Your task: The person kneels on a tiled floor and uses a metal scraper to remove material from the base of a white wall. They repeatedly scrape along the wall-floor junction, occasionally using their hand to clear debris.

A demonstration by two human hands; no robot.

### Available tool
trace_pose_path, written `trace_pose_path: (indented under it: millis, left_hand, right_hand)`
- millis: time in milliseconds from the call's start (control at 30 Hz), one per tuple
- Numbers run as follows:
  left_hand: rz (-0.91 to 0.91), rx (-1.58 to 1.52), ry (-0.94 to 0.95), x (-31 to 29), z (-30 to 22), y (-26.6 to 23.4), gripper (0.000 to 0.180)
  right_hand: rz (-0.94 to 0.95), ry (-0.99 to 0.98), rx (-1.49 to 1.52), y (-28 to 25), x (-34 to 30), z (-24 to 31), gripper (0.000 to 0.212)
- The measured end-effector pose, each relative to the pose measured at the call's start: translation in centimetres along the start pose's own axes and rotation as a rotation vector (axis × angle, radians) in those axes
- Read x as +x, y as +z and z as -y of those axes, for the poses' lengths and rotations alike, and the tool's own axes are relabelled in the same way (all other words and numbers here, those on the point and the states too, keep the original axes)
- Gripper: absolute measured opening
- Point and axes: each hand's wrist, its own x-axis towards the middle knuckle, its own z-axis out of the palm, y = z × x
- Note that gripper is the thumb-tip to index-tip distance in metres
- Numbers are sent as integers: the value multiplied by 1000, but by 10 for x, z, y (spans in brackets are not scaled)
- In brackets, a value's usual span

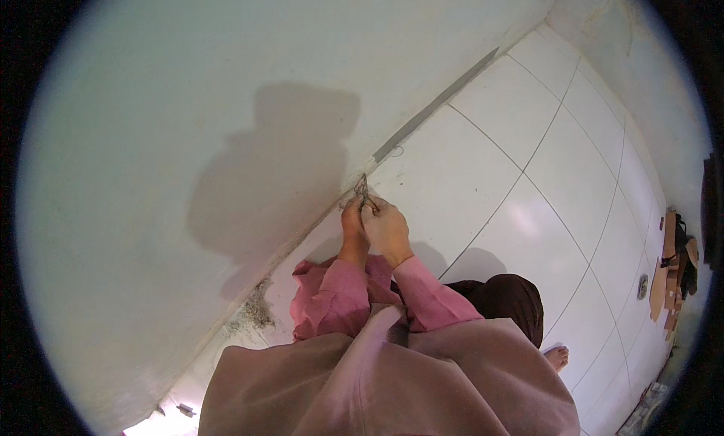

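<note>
My left hand [353, 223] and my right hand [388, 228] meet close to the foot of the wall, fingers closed in a pinch. Between their fingertips is a small tangle of thin, dark, wire-like strands [362, 185]; its exact kind is too small to make out. Just beyond it, a grey strip [437, 105] runs along the joint of wall and floor. A thin curved piece [398, 151] lies on the tiles beside the strip's near end. Pink sleeves cover both forearms.
The pale wall [151, 172] rises on the left, bearing my shadow. Dark crumbly debris [258, 309] lies at its base. White floor tiles [483, 187] spread rightward to a round drain [642, 287] and cardboard pieces [670, 285]. My bare foot [558, 357] shows at lower right.
</note>
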Motion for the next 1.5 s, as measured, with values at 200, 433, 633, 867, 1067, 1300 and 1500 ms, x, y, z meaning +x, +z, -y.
trace_pose_path:
  millis: [200, 433, 633, 867, 1067, 1300, 1500]
  left_hand:
    - [-116, -219, -77, 4, 4, 2, 19]
    - [-2, -251, -50, -3, 3, 3, 19]
    - [21, -222, -61, -8, -4, 10, 20]
    - [-56, -291, -68, -14, -5, 16, 21]
    - [-163, -286, -142, -11, -9, 26, 25]
    - [-251, -206, -215, -18, -18, 35, 33]
    - [-241, -142, -261, -14, -20, 34, 36]
  right_hand:
    - [-9, -45, -49, -1, 3, 0, 36]
    - [23, -63, -61, -3, 5, -1, 37]
    - [61, -52, -80, -5, 4, -3, 39]
    - [19, -96, -106, -3, 5, -6, 37]
    - [1, -78, -61, -4, 11, -10, 37]
    - [-13, 6, 195, -14, 36, -21, 34]
    - [-76, -62, 243, -20, 62, -29, 35]
